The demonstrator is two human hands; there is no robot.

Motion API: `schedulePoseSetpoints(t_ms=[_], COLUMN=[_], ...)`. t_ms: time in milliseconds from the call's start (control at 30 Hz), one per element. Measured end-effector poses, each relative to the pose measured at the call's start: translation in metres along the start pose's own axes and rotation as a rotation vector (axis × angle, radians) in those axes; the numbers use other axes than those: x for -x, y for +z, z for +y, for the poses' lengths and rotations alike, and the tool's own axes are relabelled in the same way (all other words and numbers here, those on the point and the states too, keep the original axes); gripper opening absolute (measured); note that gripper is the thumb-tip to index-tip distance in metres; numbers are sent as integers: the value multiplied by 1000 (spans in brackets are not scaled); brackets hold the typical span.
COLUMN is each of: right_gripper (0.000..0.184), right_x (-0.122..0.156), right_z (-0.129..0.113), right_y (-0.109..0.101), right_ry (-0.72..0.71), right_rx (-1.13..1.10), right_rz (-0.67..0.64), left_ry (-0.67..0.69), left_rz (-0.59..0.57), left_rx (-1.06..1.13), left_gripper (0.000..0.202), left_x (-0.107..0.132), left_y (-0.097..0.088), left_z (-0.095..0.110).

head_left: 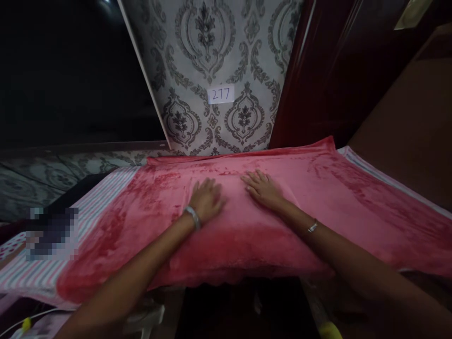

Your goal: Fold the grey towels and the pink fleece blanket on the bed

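Note:
A pink plush blanket (pixel 233 249) is spread over a surface, with a raised folded layer of the same pink cloth in its middle. My left hand (pixel 206 200) lies on the left part of that layer, fingers spread and somewhat blurred. On the right part of it rests my right hand (pixel 262 188), flat and palm down, with fingers stretched forward. A wide band (pixel 193 217) circles my left wrist, and a thin bracelet (pixel 312 225) my right. Neither hand grips anything.
Striped cloth (pixel 102 202) shows under the blanket at the left. Behind stand a patterned wall with a paper label (pixel 221 94) reading 277, a dark screen (pixel 77 70) at left and a dark red glossy panel (pixel 318 75) at right. A pixelated patch (pixel 52 234) hides something at left.

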State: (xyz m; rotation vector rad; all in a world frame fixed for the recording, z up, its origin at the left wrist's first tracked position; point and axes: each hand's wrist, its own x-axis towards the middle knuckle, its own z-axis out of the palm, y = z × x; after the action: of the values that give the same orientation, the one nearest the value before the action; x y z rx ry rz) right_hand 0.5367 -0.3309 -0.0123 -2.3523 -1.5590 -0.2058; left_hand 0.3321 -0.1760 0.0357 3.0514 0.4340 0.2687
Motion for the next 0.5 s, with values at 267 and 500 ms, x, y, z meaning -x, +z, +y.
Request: schedulePoseSetpoints(t_ms=[267,500], right_gripper=[53,61], right_x=[-6,-79], right_z=[-58,-12], right_y=[8,31], right_ry=[-568,-305], right_rx=[-129,-136], right_rz=[-288,-335], left_ry=[405,380], left_rz=[62,139], left_rx=[-17,-11], left_gripper=[68,73], left_x=[118,120], left_y=[58,83], left_z=[55,50])
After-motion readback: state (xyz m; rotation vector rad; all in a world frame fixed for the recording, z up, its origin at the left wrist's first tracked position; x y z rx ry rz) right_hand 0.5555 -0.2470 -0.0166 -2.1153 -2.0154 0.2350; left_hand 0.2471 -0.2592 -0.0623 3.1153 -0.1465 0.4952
